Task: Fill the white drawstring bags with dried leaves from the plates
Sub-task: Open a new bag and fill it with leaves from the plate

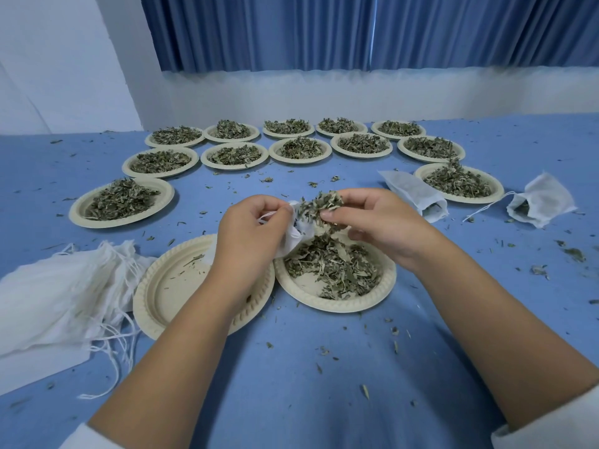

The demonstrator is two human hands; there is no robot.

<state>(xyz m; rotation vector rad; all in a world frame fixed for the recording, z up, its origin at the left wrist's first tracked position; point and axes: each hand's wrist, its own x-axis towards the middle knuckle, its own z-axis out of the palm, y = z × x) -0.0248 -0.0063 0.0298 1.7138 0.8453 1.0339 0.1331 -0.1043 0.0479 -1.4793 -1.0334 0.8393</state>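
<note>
My left hand (249, 231) grips a white drawstring bag (296, 236) by its mouth above a beige plate (387, 288) that holds a layer of dried leaves (337, 267). My right hand (377, 220) pinches a bunch of dried leaves (319, 204) right at the bag's opening. To the left of that plate lies a nearly bare plate (171, 286). A pile of flat white drawstring bags (58, 296) lies at the near left. Two filled bags (413, 192) (539, 200) lie at the right.
Several plates heaped with dried leaves curve across the far side of the blue table, from one at the left (121, 202) to one at the right (460, 183). Leaf crumbs are scattered over the cloth. A blue curtain (356, 30) hangs behind the table.
</note>
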